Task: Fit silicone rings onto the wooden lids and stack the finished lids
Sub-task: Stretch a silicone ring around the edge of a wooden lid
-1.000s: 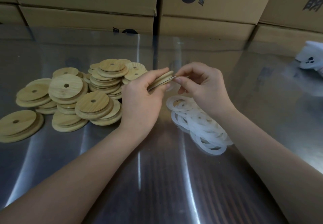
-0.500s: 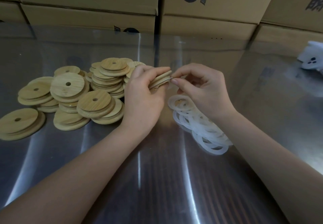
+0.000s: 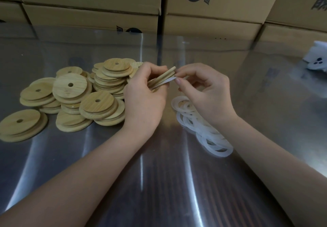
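Note:
My left hand [image 3: 143, 101] grips a round wooden lid [image 3: 163, 77] by its edge, tilted, above the metal table. A white silicone ring [image 3: 167, 82] shows along the lid's lower rim. My right hand [image 3: 205, 92] pinches that ring at the lid's right edge with thumb and forefinger. Under my right hand lies a loose pile of white silicone rings [image 3: 201, 129]. A heap of wooden lids [image 3: 70, 99] with centre holes lies to the left; I cannot tell which of them carry rings.
The work surface is a shiny steel table [image 3: 159, 182]. Cardboard boxes [image 3: 208, 17] form a wall along its far edge. A white object [image 3: 316, 60] sits at the far right. One stack of lids [image 3: 21, 125] lies apart at the left edge.
Both hands have risen slightly with the lid. The lid is tilted more steeply now, and more of the white ring shows beneath its rim.

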Tool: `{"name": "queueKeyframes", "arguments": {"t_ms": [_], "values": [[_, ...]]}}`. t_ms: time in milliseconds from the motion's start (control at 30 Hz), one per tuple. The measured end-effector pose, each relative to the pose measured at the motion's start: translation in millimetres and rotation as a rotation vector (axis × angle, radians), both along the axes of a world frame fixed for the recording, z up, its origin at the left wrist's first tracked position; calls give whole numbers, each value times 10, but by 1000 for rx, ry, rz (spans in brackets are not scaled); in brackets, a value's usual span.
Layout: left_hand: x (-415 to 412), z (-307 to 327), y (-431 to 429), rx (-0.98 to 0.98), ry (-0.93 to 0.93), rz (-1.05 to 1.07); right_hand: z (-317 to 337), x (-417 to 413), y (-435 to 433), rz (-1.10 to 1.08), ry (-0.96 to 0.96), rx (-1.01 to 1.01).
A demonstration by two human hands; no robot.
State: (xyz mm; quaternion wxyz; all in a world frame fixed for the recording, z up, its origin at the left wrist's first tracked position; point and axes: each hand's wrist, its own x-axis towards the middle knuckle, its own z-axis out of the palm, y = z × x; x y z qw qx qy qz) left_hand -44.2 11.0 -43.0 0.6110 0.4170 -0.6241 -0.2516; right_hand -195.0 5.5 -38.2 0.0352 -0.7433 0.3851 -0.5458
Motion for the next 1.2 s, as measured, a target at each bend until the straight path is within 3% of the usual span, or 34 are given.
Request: {"name": "queueKeyframes", "arguments": {"t_ms": [600, 967, 1200], "values": [[9, 28, 19, 17, 41, -35, 35, -27, -5, -65, 88, -55], [-4, 33, 53, -75, -117, -16, 54, -9, 25, -81, 112, -33], [-17, 43, 36, 32, 89, -93, 61, 28, 53, -119, 76, -50]]}}
